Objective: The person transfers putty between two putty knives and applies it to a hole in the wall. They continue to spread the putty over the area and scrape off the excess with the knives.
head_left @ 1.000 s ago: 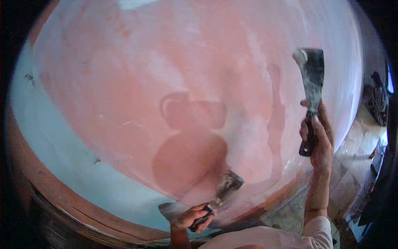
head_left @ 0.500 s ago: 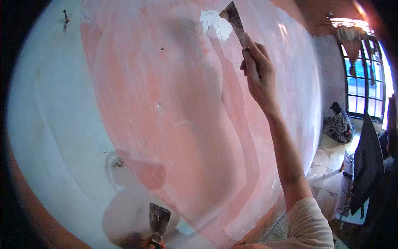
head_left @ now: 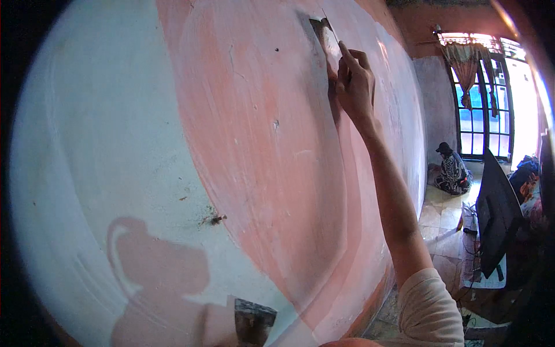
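My right hand (head_left: 356,87) is raised high and closed around the handle of a putty knife (head_left: 330,43). The wide blade is against, or very close to, the pink, patchy part of the wall (head_left: 248,156). White material shows on the blade. At the bottom edge, a second putty knife (head_left: 254,321) stands blade up, its dark metal smeared. My left hand, which held this knife's handle in the earlier frame, is now below the picture.
A nail-like stub (head_left: 217,220) sticks out of the wall. At the right, a person (head_left: 452,170) sits on the tiled floor below a barred window (head_left: 483,110) with a curtain (head_left: 464,69). Nearer stands a dark flat screen (head_left: 498,214) on a pale surface with cables.
My right hand has turned the putty knife and brought its blade to the wall, where a white patch showed before. The lower knife has shifted right and down, and the view has turned.
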Demonstrator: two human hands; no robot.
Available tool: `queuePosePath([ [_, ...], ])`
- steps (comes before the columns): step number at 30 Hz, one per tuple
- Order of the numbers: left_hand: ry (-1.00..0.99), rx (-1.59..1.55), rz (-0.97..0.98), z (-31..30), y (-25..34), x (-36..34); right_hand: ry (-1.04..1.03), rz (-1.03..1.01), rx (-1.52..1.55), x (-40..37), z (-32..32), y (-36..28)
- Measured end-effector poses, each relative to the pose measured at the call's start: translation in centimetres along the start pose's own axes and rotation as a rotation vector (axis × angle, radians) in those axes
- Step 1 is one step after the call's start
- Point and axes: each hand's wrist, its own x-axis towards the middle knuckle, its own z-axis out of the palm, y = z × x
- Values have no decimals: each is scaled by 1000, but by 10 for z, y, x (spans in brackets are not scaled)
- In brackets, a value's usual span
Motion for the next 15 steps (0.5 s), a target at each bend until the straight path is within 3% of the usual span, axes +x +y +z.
queuePosePath([
  [10,10,-51,68,12,1,46,-71,-29,-62,7,-1,-15],
  [15,31,-63,85,26,-2,63,-194,-56,8,0,-34,-20],
])
